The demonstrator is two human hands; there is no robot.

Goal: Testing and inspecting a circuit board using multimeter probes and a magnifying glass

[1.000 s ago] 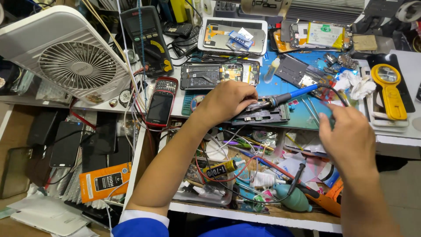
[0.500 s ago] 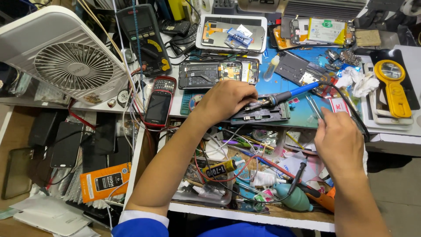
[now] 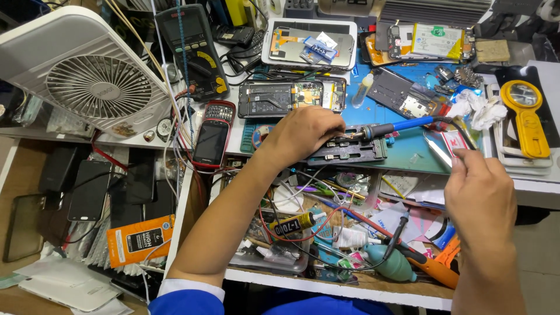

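By the left hand (image 3: 306,133), a soldering iron (image 3: 396,126) with glossy blue plastic grip; beyond it, a matt white plastic fan (image 3: 93,87); crumpled tissue (image 3: 481,111) above the right hand (image 3: 481,201).

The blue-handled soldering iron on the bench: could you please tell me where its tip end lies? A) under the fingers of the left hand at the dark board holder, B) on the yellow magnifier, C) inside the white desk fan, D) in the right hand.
A: the blue-handled soldering iron runs leftward to the left hand, which rests on the dark board holder; the right hand is apart from it.
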